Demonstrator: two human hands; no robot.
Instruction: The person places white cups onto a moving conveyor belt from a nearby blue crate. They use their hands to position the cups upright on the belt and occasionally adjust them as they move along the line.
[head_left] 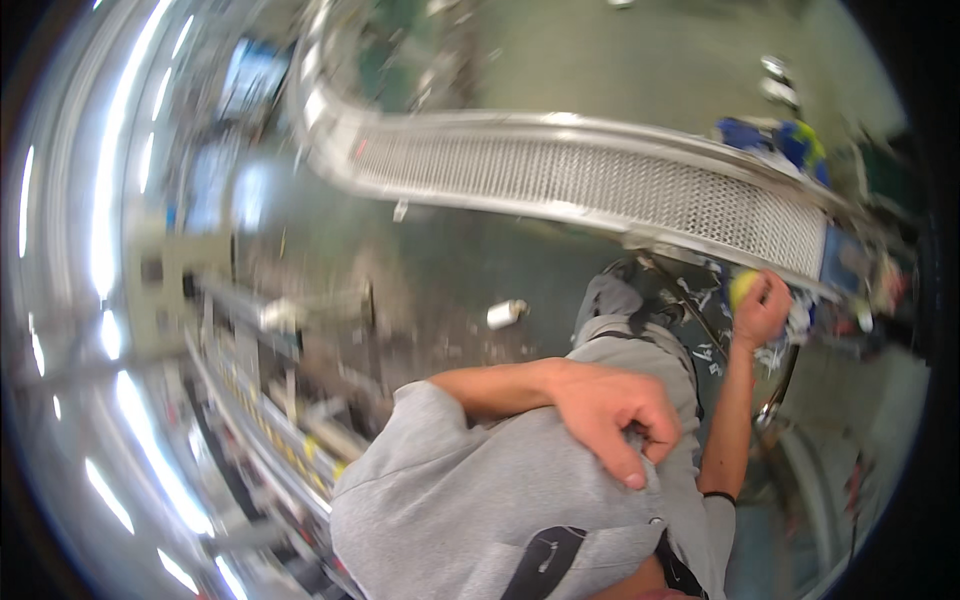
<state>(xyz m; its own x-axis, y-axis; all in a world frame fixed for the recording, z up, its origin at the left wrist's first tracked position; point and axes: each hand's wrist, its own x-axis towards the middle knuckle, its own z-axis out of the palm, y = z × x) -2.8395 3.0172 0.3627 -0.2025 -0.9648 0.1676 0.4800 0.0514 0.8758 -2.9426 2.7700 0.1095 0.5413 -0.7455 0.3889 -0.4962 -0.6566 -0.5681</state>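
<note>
Showing yellow rounded object (742, 289), blurred, partly hidden, right; curling bare right hand (762, 314) at it, cannot tell whether pinching; half-curling left hand (612, 405), thumb apart, before grey cloth shirt (470, 490).

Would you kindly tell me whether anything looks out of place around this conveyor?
Yes: a white cylindrical object lies on the floor left of the person's trousers, and small white scraps appear scattered to their right. Both look stray rather than set down, though blur hides what they are.
</note>
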